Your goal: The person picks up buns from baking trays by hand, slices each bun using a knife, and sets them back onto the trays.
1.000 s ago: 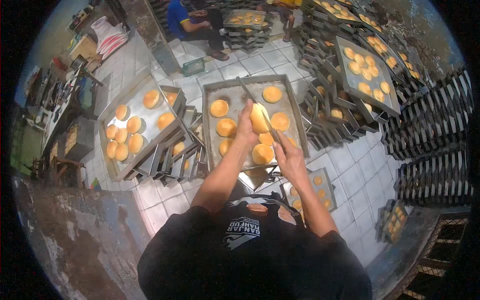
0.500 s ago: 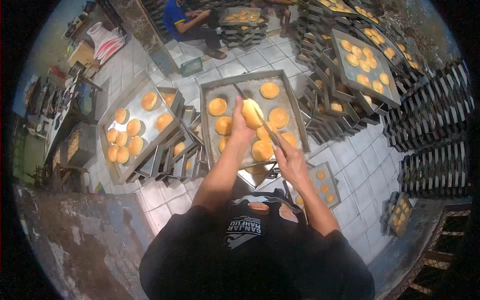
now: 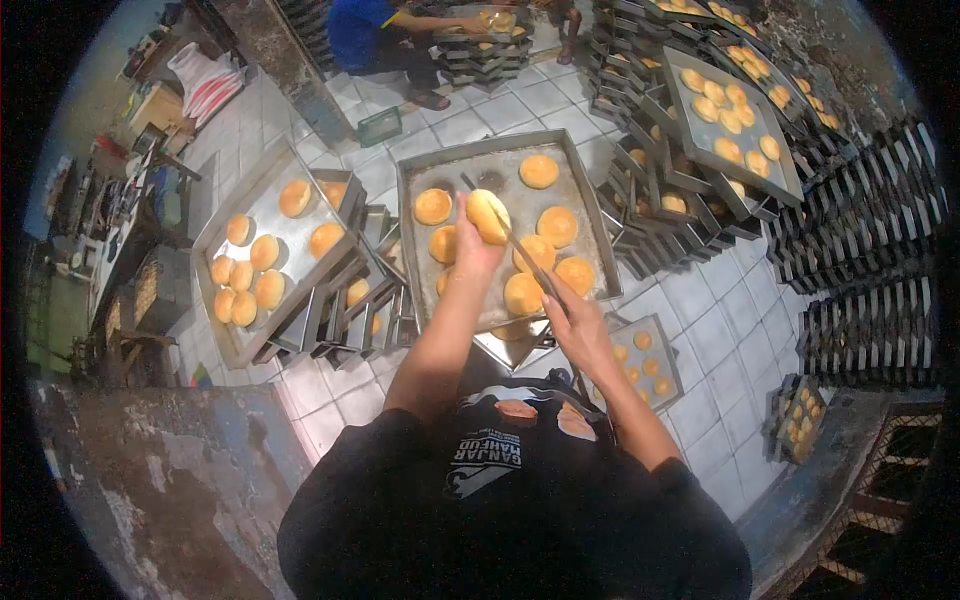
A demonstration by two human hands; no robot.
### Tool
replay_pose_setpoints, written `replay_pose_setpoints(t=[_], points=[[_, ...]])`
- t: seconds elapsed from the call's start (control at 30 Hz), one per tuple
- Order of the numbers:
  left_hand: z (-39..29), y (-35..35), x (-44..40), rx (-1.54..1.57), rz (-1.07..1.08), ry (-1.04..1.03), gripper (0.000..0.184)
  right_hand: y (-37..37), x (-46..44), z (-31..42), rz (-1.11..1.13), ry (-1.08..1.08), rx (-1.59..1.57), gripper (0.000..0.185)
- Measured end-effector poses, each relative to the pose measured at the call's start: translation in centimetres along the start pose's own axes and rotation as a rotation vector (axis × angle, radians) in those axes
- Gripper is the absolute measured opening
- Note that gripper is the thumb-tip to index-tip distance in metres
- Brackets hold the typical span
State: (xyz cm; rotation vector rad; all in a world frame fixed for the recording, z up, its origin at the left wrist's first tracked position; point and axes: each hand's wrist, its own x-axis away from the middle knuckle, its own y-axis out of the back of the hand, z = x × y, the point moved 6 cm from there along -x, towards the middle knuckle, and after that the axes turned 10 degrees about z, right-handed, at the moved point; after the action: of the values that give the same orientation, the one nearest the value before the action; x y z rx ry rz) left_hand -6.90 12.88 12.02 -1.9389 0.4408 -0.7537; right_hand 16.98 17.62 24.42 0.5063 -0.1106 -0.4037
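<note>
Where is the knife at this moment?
In the head view, the knife is in the right hand, its blade across the bun in the left hand, above the middle tray.

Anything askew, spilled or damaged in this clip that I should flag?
No spill is visible. The central tray has dark patches near its far edge, possibly stains or shadow. The wall at lower left is patchy, its paint apparently peeling. The right-hand stack's trays sit at uneven angles, perhaps deliberately.

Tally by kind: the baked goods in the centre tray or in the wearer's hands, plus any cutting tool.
Buns: 9 (8 in the centre tray, some partly hidden; 1 in the left hand)
Knife: 1, in the right hand
Total: 10
</note>
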Motion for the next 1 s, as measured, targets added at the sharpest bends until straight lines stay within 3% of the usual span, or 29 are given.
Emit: replay_pose_setpoints(t=[0.1,0.27,0.33,0.53,0.67,0.77,0.83,0.87,0.93,1.0], points=[[-2.2,0.7,-0.8,-0.007,0.002,-0.043,0.049,-0.2,3.1,-1.1,0.047,-0.049,-0.020,0.042],[2.7,-0.4,2.1,-0.037,0.016,0.110,0.052,-2.0,0.2,-2.7,0.000,-0.090,-0.023,0.042],[3.3,-0.2,1.9,-0.002,0.014,0.105,0.051,-3.2,-2.3,-4.1,-0.076,0.068,0.019,0.042],[0.1,1.2,-0.5,0.055,-0.022,0.036,0.050,-1.2,2.0,-2.6,0.002,0.000,0.020,0.042],[1.8,1.6,0.6,0.045,0.004,0.069,0.052,-1.8,3.1,-4.4,-0.015,-0.018,-0.013,0.042],[4.4,1.4,2.6,-0.015,-0.106,0.149,0.055,-2.5,-0.3,-4.8,0.050,-0.150,-0.049,0.043],[4.2,1.0,2.5,-0.062,-0.076,0.135,0.061,-2.4,-2.5,-4.5,-0.009,0.040,0.024,0.044],[3.6,1.0,2.4,-0.067,-0.071,0.135,0.061,-1.6,-2.7,-3.7,0.085,-0.133,0.021,0.046],[2.0,0.2,2.3,-0.275,0.062,0.106,0.070,-0.1,-3.0,-2.7,0.123,-0.148,0.015,0.046],[1.2,0.0,2.1,-0.312,0.051,0.092,0.075,0.3,-3.4,-3.4,0.203,-0.144,0.003,0.046]])
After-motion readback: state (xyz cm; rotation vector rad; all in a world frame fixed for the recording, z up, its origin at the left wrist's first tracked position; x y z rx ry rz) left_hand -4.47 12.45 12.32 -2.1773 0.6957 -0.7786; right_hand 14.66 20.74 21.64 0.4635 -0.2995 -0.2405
